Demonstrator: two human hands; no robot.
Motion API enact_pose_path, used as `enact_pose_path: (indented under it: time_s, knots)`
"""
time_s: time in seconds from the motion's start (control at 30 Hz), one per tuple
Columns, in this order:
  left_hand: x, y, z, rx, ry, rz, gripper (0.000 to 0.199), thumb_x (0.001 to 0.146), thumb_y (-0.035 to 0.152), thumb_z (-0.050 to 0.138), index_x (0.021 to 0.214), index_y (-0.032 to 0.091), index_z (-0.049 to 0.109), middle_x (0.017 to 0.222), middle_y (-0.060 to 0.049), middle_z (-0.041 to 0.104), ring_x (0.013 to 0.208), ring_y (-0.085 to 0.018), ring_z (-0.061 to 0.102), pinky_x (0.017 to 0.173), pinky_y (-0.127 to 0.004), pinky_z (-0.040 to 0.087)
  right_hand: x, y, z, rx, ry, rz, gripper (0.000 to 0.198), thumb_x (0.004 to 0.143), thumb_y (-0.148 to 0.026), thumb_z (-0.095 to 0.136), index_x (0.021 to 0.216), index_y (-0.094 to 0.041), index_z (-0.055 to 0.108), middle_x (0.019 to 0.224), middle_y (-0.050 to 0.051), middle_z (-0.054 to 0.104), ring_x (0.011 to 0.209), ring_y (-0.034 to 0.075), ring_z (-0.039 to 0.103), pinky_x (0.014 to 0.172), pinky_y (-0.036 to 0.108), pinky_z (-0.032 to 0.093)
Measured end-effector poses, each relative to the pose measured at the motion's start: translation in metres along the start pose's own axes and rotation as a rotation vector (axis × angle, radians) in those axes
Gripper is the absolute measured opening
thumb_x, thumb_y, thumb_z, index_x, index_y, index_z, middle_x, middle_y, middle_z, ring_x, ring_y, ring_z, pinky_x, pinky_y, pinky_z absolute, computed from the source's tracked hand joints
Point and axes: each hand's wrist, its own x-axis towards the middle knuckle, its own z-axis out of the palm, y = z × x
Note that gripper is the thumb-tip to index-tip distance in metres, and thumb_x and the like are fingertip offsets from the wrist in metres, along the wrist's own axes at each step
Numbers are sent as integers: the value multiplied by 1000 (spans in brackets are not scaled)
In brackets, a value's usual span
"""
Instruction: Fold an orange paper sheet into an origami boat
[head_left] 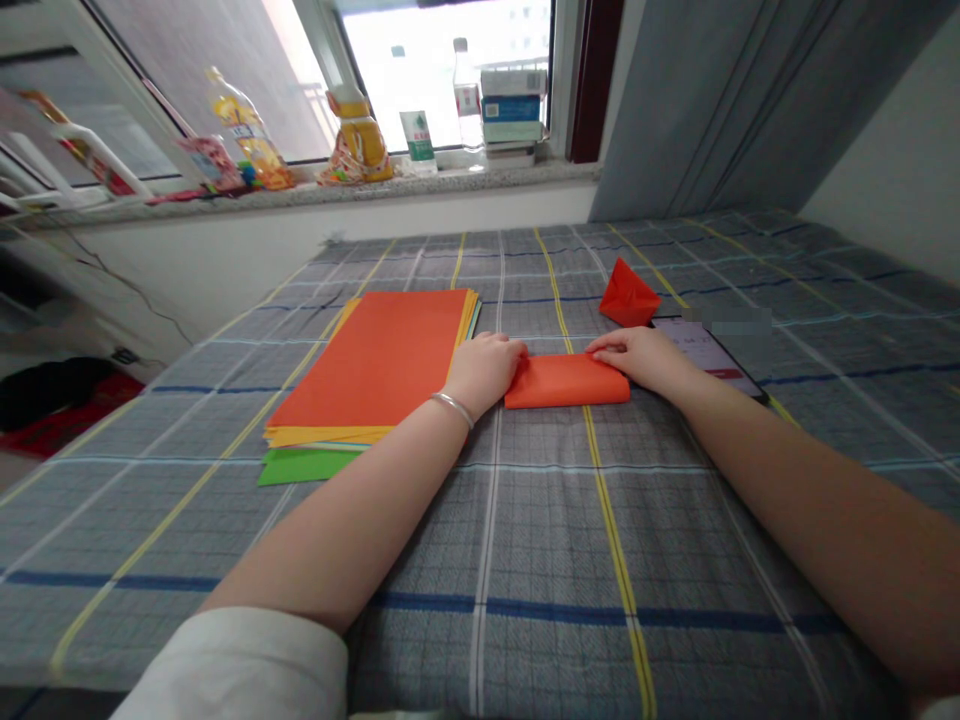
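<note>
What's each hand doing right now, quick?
Left hand: curled at the left end of the folded orange paper; can't tell if it grips.
Right hand: touching the paper's right end; can't tell if it pinches.

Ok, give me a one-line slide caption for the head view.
Left hand and right hand on a folded orange sheet, between a paper stack and a phone.

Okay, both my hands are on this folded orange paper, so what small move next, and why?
I'd probably press the folded paper's near edge flat: it looks rounded rather than sharply creased, while your left hand and right hand are toward its opposite ends.
</note>
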Motion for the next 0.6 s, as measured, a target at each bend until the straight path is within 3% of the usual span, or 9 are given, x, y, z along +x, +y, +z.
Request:
enact_pose_path:
  time_s: [0.13, 0.33, 0.5, 0.6]
  knots:
    - [1, -4, 2, 16, -24, 72, 27, 95, 23, 49, 105, 27, 74, 95, -7, 69, 91, -23, 62, 75, -32, 48, 0, 0, -1, -16, -10, -1, 19, 85, -23, 62, 95, -22, 78, 94, 3, 77, 86, 20, 69, 80, 32, 50]
    - [2, -5, 6, -88, -37, 55, 31, 94, 21, 46, 104, 25, 75, 99, -7, 67, 93, -21, 59, 86, -33, 47, -1, 0, 0, -10, -1, 0, 19, 85, -24, 62, 96, -23, 78, 96, 2, 77, 89, 20, 69, 81, 31, 50]
    - [0, 2, -1, -207, -75, -74, 34, 90, 47, 54, 101, 23, 75, 101, -8, 64, 96, -22, 58, 91, -36, 47, 1, 3, 2, 7, 4, -43, 20, 85, -23, 61, 96, -22, 77, 96, 3, 77, 89, 21, 69, 82, 32, 51]
    - [-5, 6, -3, -177, -58, -73, 37, 88, 52, 55, 102, 24, 75, 106, -8, 62, 98, -23, 58, 93, -38, 46, 1, 5, 2, 15, 11, -63, 21, 85, -25, 60, 96, -23, 77, 95, 3, 77, 87, 21, 69, 81, 34, 52]
